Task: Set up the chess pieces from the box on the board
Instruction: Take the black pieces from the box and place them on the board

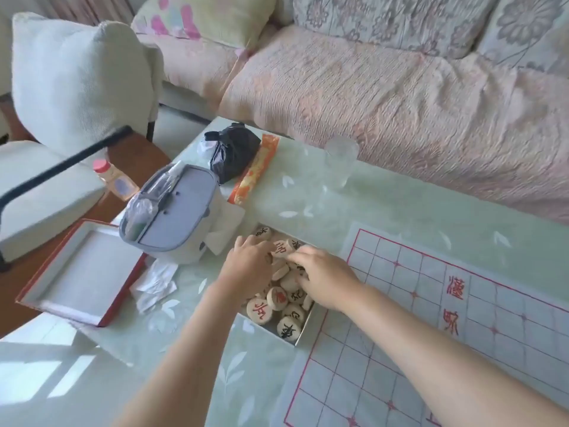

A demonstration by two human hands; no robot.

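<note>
An open box on the glass table holds several round wooden chess pieces with red or black characters. Both hands reach into it. My left hand rests over the pieces at the box's left side, fingers curled down among them. My right hand lies over the pieces at the right side, fingers bent into the pile. Whether either hand grips a piece is hidden. The paper board with red grid lines lies to the right of the box, with no pieces on it.
The box lid lies upside down at the left. A grey pouch, crumpled tissue, a black bag, an orange packet, a bottle and a drinking glass stand on the table. A sofa runs behind.
</note>
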